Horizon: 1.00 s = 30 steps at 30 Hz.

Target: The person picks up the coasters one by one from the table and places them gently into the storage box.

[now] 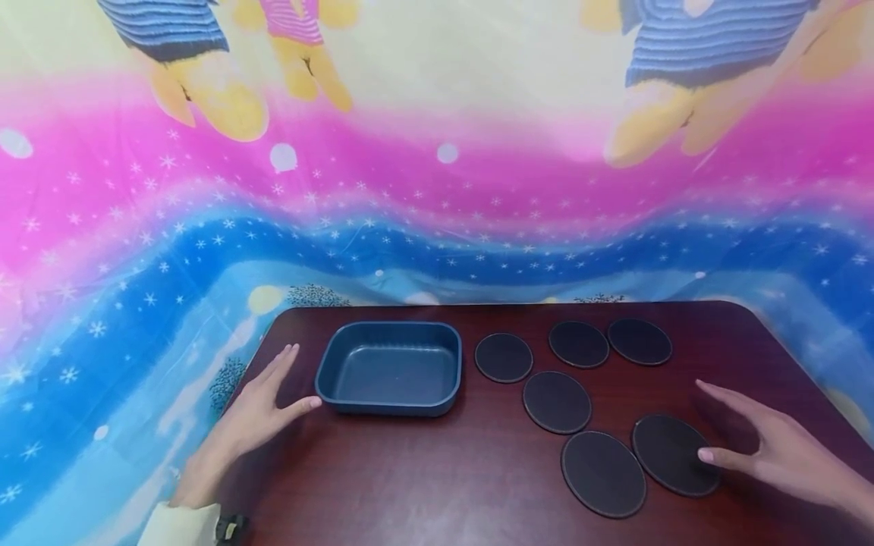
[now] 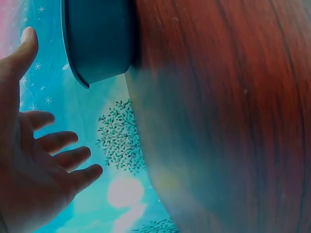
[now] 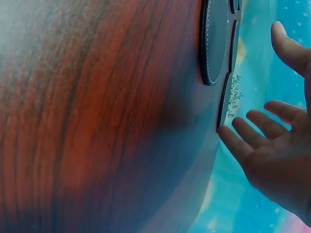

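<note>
Left hand [image 1: 258,413], fingers spread, empty, has a smooth blue-grey rectangular pan [image 1: 389,370] toward three o'clock (long axis nine-to-three); right hand [image 1: 781,449], likewise spread, empty, has six black round leather-look discs [image 1: 556,402] from nine to ten.

Behind the left hand [image 1: 256,412] sit a cream sleeve [image 1: 179,525] and a black strap [image 1: 228,530].

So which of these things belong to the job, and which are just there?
Probably the job:
Tray, near the left hand
Six black discs, one nearest the right hand

Probably just there:
Table, underneath
Patterned cloth, behind
Wristband, on the left wrist
</note>
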Tool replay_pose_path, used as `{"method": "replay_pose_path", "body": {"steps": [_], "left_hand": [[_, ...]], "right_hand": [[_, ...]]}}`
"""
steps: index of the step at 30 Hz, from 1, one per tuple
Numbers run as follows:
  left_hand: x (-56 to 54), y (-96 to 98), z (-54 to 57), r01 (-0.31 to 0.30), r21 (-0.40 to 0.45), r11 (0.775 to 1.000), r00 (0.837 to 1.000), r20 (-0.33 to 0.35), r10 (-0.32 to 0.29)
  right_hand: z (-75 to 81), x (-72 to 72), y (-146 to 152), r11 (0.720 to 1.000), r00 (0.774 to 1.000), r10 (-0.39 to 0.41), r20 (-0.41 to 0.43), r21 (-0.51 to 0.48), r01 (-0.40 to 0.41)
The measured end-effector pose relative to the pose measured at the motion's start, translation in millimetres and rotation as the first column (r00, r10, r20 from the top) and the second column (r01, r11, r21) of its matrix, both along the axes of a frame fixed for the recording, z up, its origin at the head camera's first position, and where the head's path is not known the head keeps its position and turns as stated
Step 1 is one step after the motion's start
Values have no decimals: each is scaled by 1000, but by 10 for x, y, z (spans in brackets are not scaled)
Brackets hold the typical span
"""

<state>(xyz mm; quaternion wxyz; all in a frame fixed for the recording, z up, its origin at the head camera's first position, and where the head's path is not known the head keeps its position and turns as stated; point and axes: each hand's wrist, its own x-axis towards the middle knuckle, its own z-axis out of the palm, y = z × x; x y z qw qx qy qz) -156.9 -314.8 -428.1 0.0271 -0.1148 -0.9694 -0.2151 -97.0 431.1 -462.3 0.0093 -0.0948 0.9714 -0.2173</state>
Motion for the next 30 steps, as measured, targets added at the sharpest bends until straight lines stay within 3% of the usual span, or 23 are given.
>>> {"method": "replay_pose_path", "body": {"steps": [6,13,21,30], "left_hand": [[-21,27,-42,12,35,999,1000,-2,-12],[-47,68,-80,18,57,998,1000,-14,-17],[-63,101,-139,2,80,997,1000,8,-3],[-121,171,-195,2,92,996,1000,29,-5]], "right_hand": [[-85,-20,93,994,999,32,17,-105,-30],[-148,-63,183,964,989,92,112,-260,-61],[-122,-169,192,959,979,124,164,-271,-76],[-99,-224,150,956,942,148,301,-287,-59]]}}
